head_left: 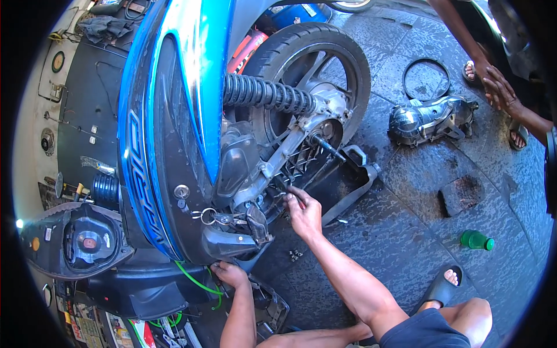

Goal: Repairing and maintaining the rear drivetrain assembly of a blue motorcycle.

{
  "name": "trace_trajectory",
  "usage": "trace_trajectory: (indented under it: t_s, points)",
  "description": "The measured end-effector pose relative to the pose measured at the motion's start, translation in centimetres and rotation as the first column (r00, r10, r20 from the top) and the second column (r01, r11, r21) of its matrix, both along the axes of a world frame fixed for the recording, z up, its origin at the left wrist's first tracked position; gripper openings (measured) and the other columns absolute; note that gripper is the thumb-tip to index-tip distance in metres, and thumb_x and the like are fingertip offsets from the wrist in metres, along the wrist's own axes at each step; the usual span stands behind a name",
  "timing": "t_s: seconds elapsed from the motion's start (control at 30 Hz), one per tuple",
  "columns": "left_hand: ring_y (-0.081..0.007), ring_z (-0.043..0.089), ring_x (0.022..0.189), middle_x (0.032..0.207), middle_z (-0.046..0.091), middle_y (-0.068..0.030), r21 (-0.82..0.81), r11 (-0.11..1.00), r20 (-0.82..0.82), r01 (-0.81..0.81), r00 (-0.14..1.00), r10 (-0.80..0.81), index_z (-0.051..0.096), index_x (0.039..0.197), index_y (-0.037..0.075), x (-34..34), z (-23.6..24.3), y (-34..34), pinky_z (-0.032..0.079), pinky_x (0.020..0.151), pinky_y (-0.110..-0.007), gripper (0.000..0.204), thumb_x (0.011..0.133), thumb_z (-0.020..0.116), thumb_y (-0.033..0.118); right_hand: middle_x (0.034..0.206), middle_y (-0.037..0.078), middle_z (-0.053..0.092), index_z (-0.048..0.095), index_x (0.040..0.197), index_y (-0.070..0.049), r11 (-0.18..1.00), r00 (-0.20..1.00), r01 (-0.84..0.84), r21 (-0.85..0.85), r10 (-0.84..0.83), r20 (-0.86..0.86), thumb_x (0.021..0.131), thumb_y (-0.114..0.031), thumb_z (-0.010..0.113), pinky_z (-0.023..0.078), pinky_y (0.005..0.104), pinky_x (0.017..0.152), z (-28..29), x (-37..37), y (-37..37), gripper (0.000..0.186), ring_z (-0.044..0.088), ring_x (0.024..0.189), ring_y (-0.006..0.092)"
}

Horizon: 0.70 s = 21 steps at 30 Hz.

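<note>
A blue-and-black scooter body (191, 116) fills the middle, its rear wheel (347, 69), spring shock (270, 93) and bare engine casing (255, 177) exposed. My right hand (304, 214) is closed round a slim red-and-dark tool (300, 203) at the lower part of the casing, whose far end I cannot make out. Lower left, my left hand (231, 275) has its fingers curled at the underside of the dark body panel, beside a green hose (194, 278); what they grip is hidden. Keys (206, 216) hang from the scooter between my hands.
Another person's hands (502, 93) are together at upper right, near a removed metal cover (429, 122) and a black belt (406, 78). A dark block (461, 194), green bottle (476, 240) and small parts (295, 255) lie on the floor. A seat (43, 238) and tools fill the left.
</note>
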<state>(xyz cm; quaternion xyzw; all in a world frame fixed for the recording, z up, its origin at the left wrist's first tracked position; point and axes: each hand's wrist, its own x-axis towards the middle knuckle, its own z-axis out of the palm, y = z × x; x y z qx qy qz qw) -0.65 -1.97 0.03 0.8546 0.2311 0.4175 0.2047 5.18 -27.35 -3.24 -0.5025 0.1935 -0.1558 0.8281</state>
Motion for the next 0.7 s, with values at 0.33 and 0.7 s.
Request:
trace_trajectory:
  t_s: [0.33, 0.7]
  points:
    - [-0.0466, 0.052, 0.098, 0.109, 0.053, -0.0362, -0.055, 0.998, 0.019, 0.024, 1.0, -0.023, 0.048, 0.108, -0.016, 0.2, -0.2, 1.2, 0.037, 0.089, -0.048, 0.041, 0.086, 0.037, 0.017, 0.097, 0.016, 0.069, 0.06, 0.118, 0.001, 0.994, 0.997, -0.015, -0.105, 0.023, 0.073, 0.089, -0.009, 0.058, 0.05, 0.0289, 0.081, 0.3, 0.4, 1.3, 0.031, 0.066, 0.085, 0.0171]
    - [-0.0455, 0.052, 0.098, 0.108, 0.053, -0.0355, -0.007, 1.0, 0.001, -0.014, 1.0, 0.014, 0.048, 0.108, -0.016, 0.2, -0.4, 1.2, 0.037, 0.089, -0.047, 0.04, 0.087, 0.036, 0.016, 0.088, 0.02, 0.068, 0.063, 0.111, 0.002, 0.978, 0.999, 0.027, -0.207, -0.036, -0.04, 0.086, -0.011, 0.06, 0.053, 0.0321, 0.074, 1.7, 0.4, 1.5, 0.028, 0.068, 0.078, 0.0251]
